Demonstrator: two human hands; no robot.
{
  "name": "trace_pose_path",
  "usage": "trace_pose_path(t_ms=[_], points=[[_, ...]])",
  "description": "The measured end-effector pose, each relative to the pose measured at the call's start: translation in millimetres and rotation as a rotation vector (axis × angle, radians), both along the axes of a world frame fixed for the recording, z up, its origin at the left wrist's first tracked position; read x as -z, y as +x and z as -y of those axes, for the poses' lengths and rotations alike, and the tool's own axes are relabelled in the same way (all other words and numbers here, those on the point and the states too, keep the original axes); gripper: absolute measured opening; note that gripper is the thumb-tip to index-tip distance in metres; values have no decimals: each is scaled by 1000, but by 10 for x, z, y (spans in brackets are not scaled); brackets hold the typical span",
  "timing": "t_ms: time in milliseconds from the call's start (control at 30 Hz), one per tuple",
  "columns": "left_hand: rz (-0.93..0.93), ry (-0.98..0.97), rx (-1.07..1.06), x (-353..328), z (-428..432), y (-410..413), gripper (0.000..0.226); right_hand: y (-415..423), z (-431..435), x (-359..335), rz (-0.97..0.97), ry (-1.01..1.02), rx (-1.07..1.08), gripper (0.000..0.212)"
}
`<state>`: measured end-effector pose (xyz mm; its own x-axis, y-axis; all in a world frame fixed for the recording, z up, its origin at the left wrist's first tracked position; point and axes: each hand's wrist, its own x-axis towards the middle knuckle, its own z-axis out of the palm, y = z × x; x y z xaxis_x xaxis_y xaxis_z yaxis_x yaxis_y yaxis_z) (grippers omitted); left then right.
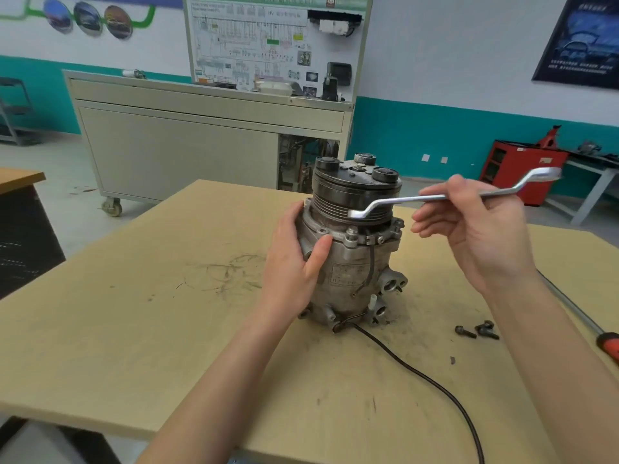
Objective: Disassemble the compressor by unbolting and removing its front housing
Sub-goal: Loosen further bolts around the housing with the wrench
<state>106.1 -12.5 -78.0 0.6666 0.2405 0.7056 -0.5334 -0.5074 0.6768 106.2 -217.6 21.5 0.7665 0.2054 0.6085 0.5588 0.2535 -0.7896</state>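
The compressor (351,262) stands upright near the middle of the tabletop (167,329), pulley end up. The left hand (294,256) grips its body from the side, fingers wrapped behind and the thumb pressed on the front, bracing it. The right hand (479,229) pinches the shaft of a wrench (432,196), whose near ring end hangs just above a bolt (351,233) on the flange and does not look seated on it.

The job looks partly done. About three loose bolts (477,330) lie together on the tabletop to the right of the compressor, which suggests some have already been taken out. At least the bolt under the wrench is still in place, and another fastener seems to sit on the right side of the flange. The front housing (330,231) is still joined to the body, with no gap showing, so the remaining bolts and the lifting off of the housing are left.
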Motion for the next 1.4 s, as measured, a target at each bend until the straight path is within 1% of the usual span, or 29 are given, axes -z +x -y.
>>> trace_pose_path(t_ms=[67, 133, 200, 233, 367, 433, 500, 767, 833, 900, 933, 967, 1033, 1067, 1100, 1167, 1267, 1400], points=[[4, -3, 4, 6, -1, 4, 51, -190, -66, -8, 191, -66, 140, 21], [9, -3, 4, 1, 1, 3, 51, -342, -126, 17, 375, -187, 265, 13], [14, -1, 8, -2, 4, 5, 50, -444, -153, 73, 514, -311, 360, 8], [15, -1, 10, -1, 5, 7, 49, -476, -150, 105, 553, -354, 385, 10], [12, 2, 11, 15, -2, 22, 50, -545, -82, 199, 684, -497, 464, 30], [13, 6, 7, 21, -4, 29, 50, -565, -71, 228, 743, -533, 516, 29], [14, 6, 9, 23, -3, 35, 50, -581, -74, 231, 758, -535, 532, 26], [29, -12, 11, 24, 2, 42, 50, -574, -71, 154, 889, -640, 506, 29], [31, -9, 13, 22, -3, 37, 50, -545, -40, 138, 906, -653, 452, 28], [27, -2, 11, 23, -9, 37, 50, -500, 9, 150, 872, -626, 386, 26], [22, 0, 9, 23, -11, 39, 51, -473, 34, 172, 814, -581, 355, 23], [19, 3, 7, 23, -14, 38, 52, -445, 50, 204, 715, -508, 316, 20], [8, 5, 6, 24, -17, 34, 54, -395, 44, 265, 465, -310, 224, 14], [0, 3, 8, 23, -18, 31, 56, -372, 30, 291, 380, -228, 209, 12], [-8, 2, 9, 22, -17, 24, 58, -350, 18, 316, 336, -174, 221, 12], [-24, 6, 10, 17, -15, 13, 58, -334, 4, 345, 327, -163, 248, 13], [-31, 7, 7, 10, -9, 9, 56, -383, 21, 345, 382, -234, 249, 11], [-22, 7, 7, 10, -9, 16, 57, -446, 38, 248, 608, -428, 305, 14]])
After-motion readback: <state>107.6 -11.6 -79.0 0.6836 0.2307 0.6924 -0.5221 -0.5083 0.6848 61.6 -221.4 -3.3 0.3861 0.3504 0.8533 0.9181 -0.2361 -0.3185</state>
